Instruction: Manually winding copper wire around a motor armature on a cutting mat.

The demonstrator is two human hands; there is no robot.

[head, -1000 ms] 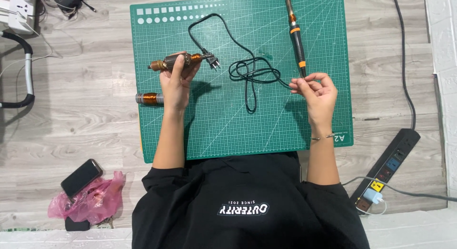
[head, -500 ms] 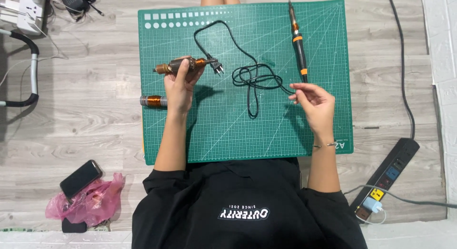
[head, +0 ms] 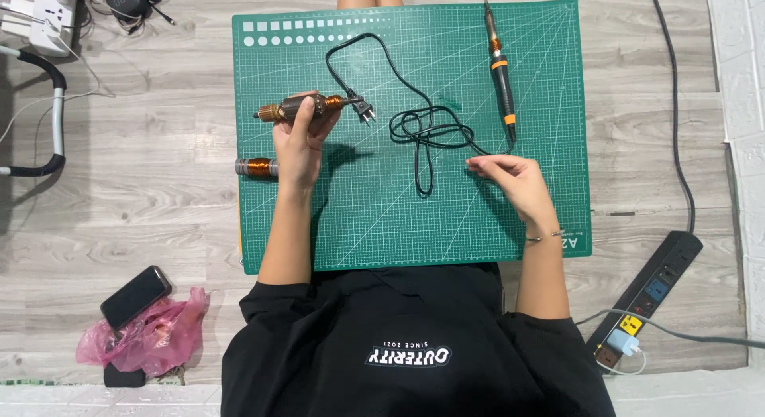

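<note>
My left hand [head: 299,146] is shut on a copper-wound motor armature [head: 296,108], holding it just above the left part of the green cutting mat [head: 382,226]. A second armature [head: 256,167] lies at the mat's left edge, beside my left wrist. A black and orange soldering iron [head: 501,70] lies on the mat at the upper right. Its black cord [head: 422,134] is bunched in the middle and ends in a plug [head: 363,109] next to the held armature. My right hand [head: 514,182] rests on the mat just below the cord near the iron's handle, fingers loosely apart.
A black power strip [head: 647,296] with one plug in it lies on the wooden floor at the lower right. A phone [head: 135,296] and a pink plastic bag [head: 147,337] lie at the lower left. A white socket block [head: 44,18] and cables sit at the top left.
My right hand has slid from the soldering iron's handle end down toward my body and its fingers have loosened. My left hand still holds the armature in the same place.
</note>
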